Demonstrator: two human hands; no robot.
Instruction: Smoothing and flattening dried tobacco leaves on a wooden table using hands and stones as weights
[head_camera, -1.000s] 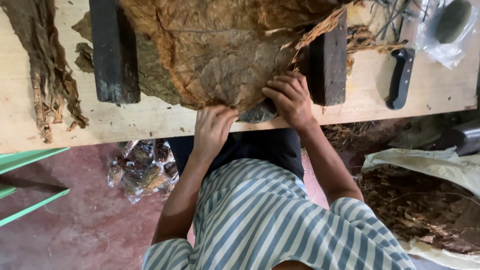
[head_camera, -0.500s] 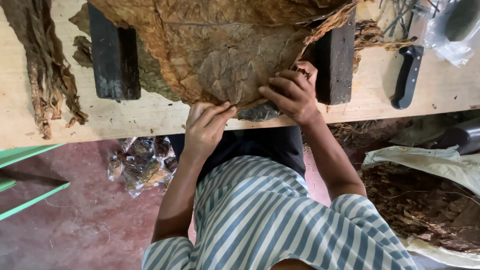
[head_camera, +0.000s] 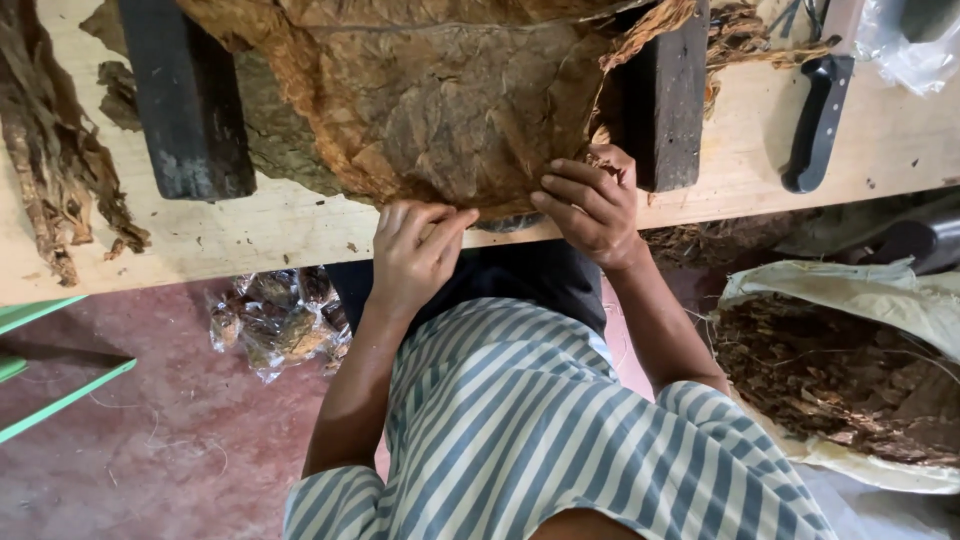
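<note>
A large dried brown leaf (head_camera: 450, 110) lies spread on the pale wooden table (head_camera: 250, 235), between two dark wooden blocks (head_camera: 185, 100) (head_camera: 660, 100). My left hand (head_camera: 415, 250) is at the table's near edge, fingers curled on the leaf's lower edge. My right hand (head_camera: 590, 205) pinches the same edge a little to the right, next to the right block. Both arms come up from my striped shirt at the bottom of the view.
A black-handled knife (head_camera: 820, 120) lies on the table at the right. Dried leaf strips (head_camera: 50, 160) are piled at the far left. Below the table sit a clear plastic bag (head_camera: 275, 320), a sack of shredded leaf (head_camera: 840, 370) and a green frame (head_camera: 40, 380).
My left hand has come up from the table's edge onto the leaf's lower edge. My right hand has shifted slightly along that edge, and the leaf lies lower toward me.
</note>
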